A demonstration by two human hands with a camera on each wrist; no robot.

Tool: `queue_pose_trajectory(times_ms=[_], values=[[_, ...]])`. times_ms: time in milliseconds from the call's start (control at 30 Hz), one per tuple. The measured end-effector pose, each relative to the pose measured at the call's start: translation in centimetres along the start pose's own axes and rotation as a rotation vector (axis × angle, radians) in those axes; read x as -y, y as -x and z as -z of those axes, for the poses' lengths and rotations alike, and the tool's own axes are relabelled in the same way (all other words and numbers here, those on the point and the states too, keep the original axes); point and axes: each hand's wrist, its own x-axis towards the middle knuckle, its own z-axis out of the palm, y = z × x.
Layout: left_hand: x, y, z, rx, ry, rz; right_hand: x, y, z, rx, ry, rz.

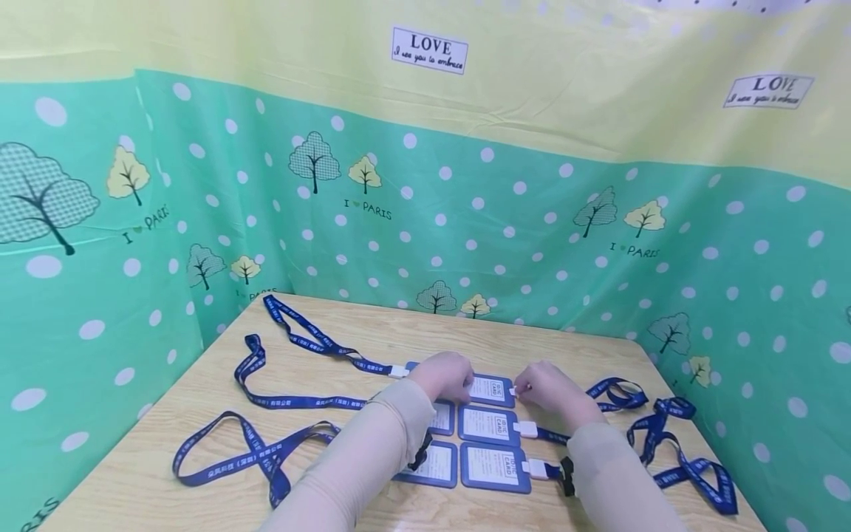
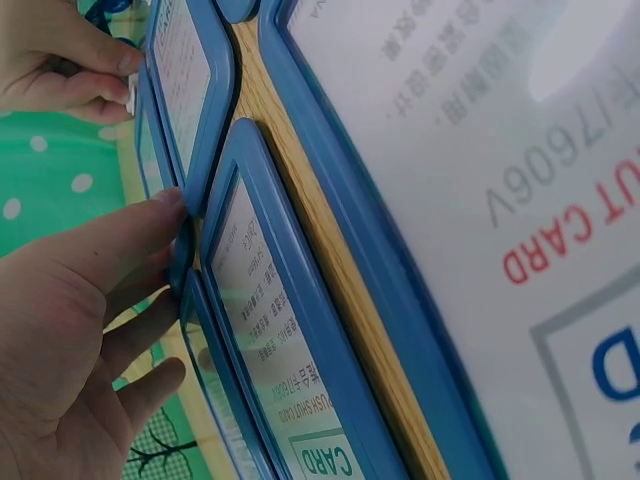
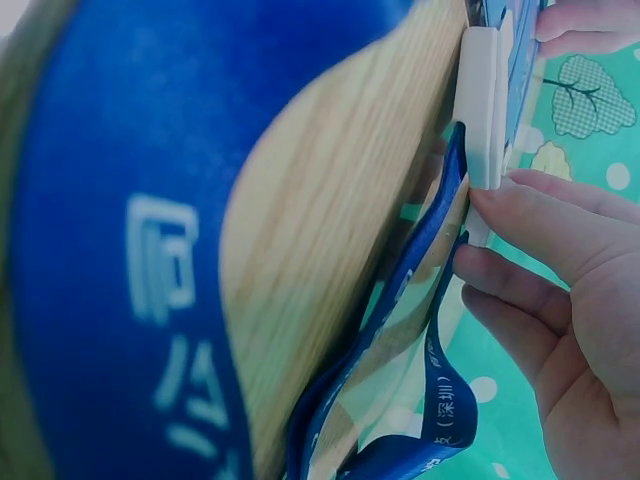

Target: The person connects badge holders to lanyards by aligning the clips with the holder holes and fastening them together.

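Note:
Several blue-framed badge holders lie in two columns on the wooden table. My left hand (image 1: 448,375) pinches the left edge of the far right badge holder (image 1: 490,391) between thumb and index finger; its other fingers are loosely bent in the left wrist view. On the opposite side of that holder, my right hand (image 1: 548,388) pinches its white clip (image 3: 480,232) with thumb and forefinger. Nearer to me in the same column lie a middle badge holder (image 1: 488,425) and a front badge holder (image 1: 495,468). My left forearm partly covers the left column.
Blue lanyards (image 1: 249,458) spread leftward from the left column, and more lanyards (image 1: 694,473) lie looped at the right. Dark bands show at both wrists. A green and yellow patterned curtain (image 1: 432,207) hangs behind and beside the wooden table (image 1: 166,406).

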Motion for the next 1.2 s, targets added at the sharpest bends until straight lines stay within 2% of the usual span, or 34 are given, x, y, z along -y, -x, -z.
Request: queue_pose_trajectory(times_ms=[600,833,1200], values=[[-0.2,0.08,0.0,0.001,0.0,0.006,0.33,0.01,-0.34,-0.026,-0.004,-0.039],[-0.42,0.42,0.22,0.002,-0.017,-0.014,0.53,0.17,-0.34,-0.02,0.012,-0.049],[-0.35,0.52,0.07,0.022,0.021,0.014,0.75,0.38,-0.38,-0.013,0.011,-0.048]])
